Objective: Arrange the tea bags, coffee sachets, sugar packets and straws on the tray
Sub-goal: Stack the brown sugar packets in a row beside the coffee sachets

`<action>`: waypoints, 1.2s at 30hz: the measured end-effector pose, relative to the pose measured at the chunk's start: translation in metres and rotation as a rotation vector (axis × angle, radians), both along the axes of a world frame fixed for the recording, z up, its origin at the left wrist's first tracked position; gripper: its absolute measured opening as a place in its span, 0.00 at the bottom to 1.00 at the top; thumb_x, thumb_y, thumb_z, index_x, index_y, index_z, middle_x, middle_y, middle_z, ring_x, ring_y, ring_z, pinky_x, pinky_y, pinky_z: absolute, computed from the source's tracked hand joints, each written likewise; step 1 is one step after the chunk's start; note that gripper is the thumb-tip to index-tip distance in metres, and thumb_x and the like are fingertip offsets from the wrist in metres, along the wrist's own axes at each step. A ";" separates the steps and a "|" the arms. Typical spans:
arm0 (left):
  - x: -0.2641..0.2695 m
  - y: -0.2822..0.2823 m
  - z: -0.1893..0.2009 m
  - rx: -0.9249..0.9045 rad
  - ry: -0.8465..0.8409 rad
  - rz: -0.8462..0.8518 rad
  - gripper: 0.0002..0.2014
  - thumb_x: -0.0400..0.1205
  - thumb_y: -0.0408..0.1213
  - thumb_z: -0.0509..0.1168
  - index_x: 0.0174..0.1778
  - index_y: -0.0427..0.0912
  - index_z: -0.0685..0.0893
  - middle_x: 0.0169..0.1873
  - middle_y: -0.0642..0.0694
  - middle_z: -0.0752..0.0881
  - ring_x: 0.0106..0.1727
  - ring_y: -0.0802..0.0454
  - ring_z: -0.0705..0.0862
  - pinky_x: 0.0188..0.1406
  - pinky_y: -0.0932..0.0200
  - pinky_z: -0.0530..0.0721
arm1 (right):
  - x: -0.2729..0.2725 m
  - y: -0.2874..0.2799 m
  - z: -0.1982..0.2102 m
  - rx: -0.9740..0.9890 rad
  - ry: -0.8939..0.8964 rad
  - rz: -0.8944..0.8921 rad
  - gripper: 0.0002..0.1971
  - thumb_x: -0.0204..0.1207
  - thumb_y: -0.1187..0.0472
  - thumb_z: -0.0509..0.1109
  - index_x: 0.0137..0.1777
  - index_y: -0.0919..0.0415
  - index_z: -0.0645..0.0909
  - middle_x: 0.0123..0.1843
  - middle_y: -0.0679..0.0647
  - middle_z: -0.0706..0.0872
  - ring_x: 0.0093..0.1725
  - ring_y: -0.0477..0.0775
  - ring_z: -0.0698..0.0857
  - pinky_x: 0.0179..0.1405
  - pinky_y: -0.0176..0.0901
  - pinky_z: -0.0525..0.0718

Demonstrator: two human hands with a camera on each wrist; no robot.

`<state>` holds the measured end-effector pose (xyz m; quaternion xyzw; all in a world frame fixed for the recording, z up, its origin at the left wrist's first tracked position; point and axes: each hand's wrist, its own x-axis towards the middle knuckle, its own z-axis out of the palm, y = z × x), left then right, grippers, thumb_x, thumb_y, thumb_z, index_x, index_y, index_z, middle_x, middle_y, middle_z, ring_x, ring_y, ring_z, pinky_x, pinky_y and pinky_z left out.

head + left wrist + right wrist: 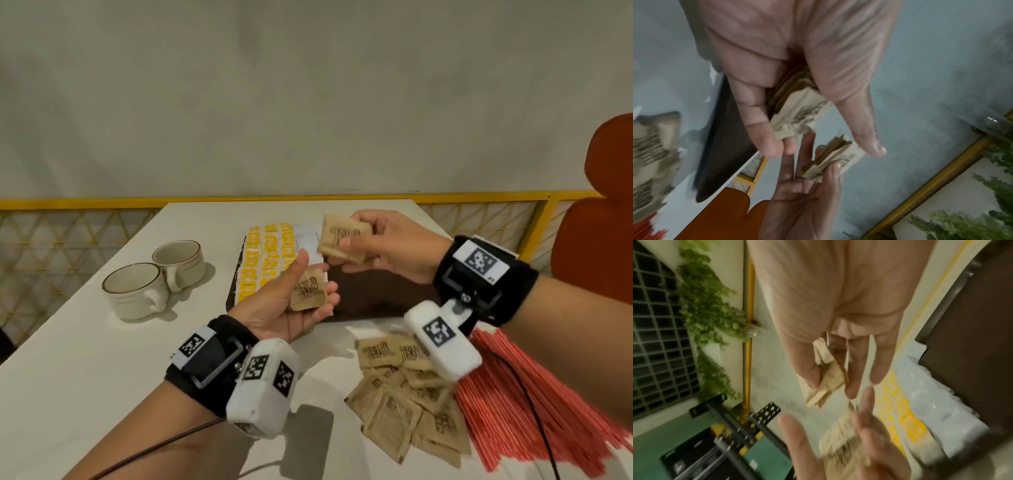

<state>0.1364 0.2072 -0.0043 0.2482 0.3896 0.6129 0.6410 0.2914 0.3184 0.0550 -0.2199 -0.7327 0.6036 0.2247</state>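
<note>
Above the dark tray, my left hand grips a small stack of brown sugar packets between thumb and fingers, palm up. Just beyond it, my right hand pinches a second stack of brown packets. The two stacks are close but apart. The left wrist view shows the left stack and the right stack. The right wrist view shows its stack. Yellow sachets fill the tray's left side in rows, with white packets beside them. The tray's right half is bare.
Loose brown packets lie in a heap on the white table near me, with a bundle of red straws to their right. Two cups stand left of the tray. A red chair is at the right, a yellow railing behind.
</note>
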 end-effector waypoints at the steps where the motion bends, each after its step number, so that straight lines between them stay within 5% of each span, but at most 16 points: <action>1: -0.005 0.006 0.004 -0.011 -0.016 0.019 0.35 0.61 0.56 0.70 0.61 0.39 0.82 0.35 0.40 0.87 0.34 0.49 0.88 0.32 0.60 0.89 | -0.003 0.014 0.003 -0.070 0.042 -0.042 0.04 0.79 0.71 0.67 0.50 0.63 0.78 0.50 0.61 0.88 0.48 0.58 0.90 0.48 0.46 0.90; 4: -0.016 0.022 0.012 -0.031 -0.084 0.042 0.33 0.62 0.56 0.70 0.59 0.37 0.83 0.35 0.41 0.86 0.35 0.48 0.87 0.30 0.59 0.89 | -0.016 0.067 0.005 -0.112 0.045 -0.205 0.05 0.80 0.72 0.65 0.51 0.63 0.78 0.47 0.60 0.87 0.39 0.51 0.90 0.40 0.41 0.90; 7: -0.022 0.037 0.016 -0.019 -0.113 0.021 0.35 0.60 0.57 0.71 0.57 0.37 0.85 0.36 0.40 0.86 0.36 0.48 0.87 0.35 0.57 0.90 | -0.029 0.127 -0.006 -0.050 -0.125 -0.327 0.01 0.80 0.69 0.68 0.48 0.65 0.78 0.44 0.60 0.85 0.40 0.52 0.88 0.37 0.38 0.90; 11: -0.031 0.056 0.020 0.009 -0.131 -0.012 0.34 0.57 0.56 0.72 0.54 0.35 0.88 0.38 0.39 0.87 0.38 0.46 0.87 0.37 0.56 0.90 | -0.046 0.192 -0.038 0.107 -0.356 -0.467 0.08 0.74 0.67 0.75 0.48 0.63 0.78 0.42 0.59 0.85 0.35 0.53 0.85 0.26 0.35 0.86; 16: -0.048 0.074 0.024 0.046 -0.121 -0.016 0.32 0.61 0.56 0.69 0.55 0.36 0.87 0.36 0.39 0.86 0.35 0.46 0.87 0.36 0.56 0.90 | -0.075 0.233 -0.075 0.130 -0.459 -0.453 0.09 0.73 0.68 0.76 0.47 0.64 0.78 0.43 0.61 0.85 0.33 0.53 0.85 0.38 0.45 0.88; 20: -0.056 0.081 0.018 0.043 -0.081 -0.028 0.34 0.59 0.55 0.70 0.57 0.37 0.86 0.36 0.38 0.86 0.34 0.46 0.87 0.32 0.57 0.90 | -0.089 0.248 -0.089 0.126 -0.513 -0.448 0.08 0.72 0.69 0.76 0.38 0.62 0.79 0.46 0.64 0.87 0.45 0.61 0.89 0.57 0.61 0.86; 23: -0.059 0.085 0.015 0.034 -0.078 -0.023 0.32 0.60 0.54 0.69 0.56 0.37 0.85 0.35 0.37 0.86 0.33 0.46 0.87 0.30 0.57 0.89 | -0.095 0.259 -0.091 0.190 -0.593 -0.422 0.10 0.68 0.59 0.81 0.40 0.63 0.84 0.47 0.64 0.90 0.51 0.65 0.89 0.58 0.63 0.86; 27: -0.059 0.089 0.012 0.018 -0.059 -0.021 0.33 0.60 0.55 0.69 0.57 0.38 0.85 0.35 0.38 0.87 0.33 0.46 0.87 0.31 0.57 0.90 | -0.099 0.271 -0.092 0.304 -0.781 -0.399 0.26 0.56 0.41 0.82 0.43 0.64 0.88 0.43 0.60 0.91 0.47 0.62 0.90 0.54 0.60 0.88; 31: -0.056 0.088 0.011 0.007 -0.038 -0.018 0.34 0.59 0.55 0.69 0.58 0.38 0.84 0.35 0.38 0.87 0.33 0.46 0.87 0.32 0.57 0.90 | -0.097 0.259 -0.088 0.319 -0.785 -0.471 0.26 0.57 0.44 0.84 0.41 0.67 0.84 0.40 0.59 0.90 0.43 0.61 0.90 0.49 0.52 0.88; 34: -0.056 0.086 0.012 0.004 -0.031 -0.014 0.34 0.59 0.55 0.69 0.59 0.37 0.84 0.35 0.38 0.87 0.34 0.46 0.87 0.32 0.57 0.90 | -0.097 0.251 -0.087 0.310 -0.749 -0.545 0.24 0.61 0.51 0.84 0.47 0.66 0.81 0.45 0.61 0.88 0.46 0.62 0.90 0.53 0.57 0.88; 36: -0.057 0.085 0.012 0.001 -0.032 -0.011 0.34 0.60 0.55 0.69 0.59 0.37 0.83 0.35 0.38 0.87 0.34 0.46 0.87 0.32 0.57 0.90 | -0.099 0.251 -0.086 0.295 -0.726 -0.549 0.18 0.64 0.56 0.84 0.41 0.63 0.77 0.44 0.62 0.87 0.44 0.61 0.89 0.56 0.57 0.87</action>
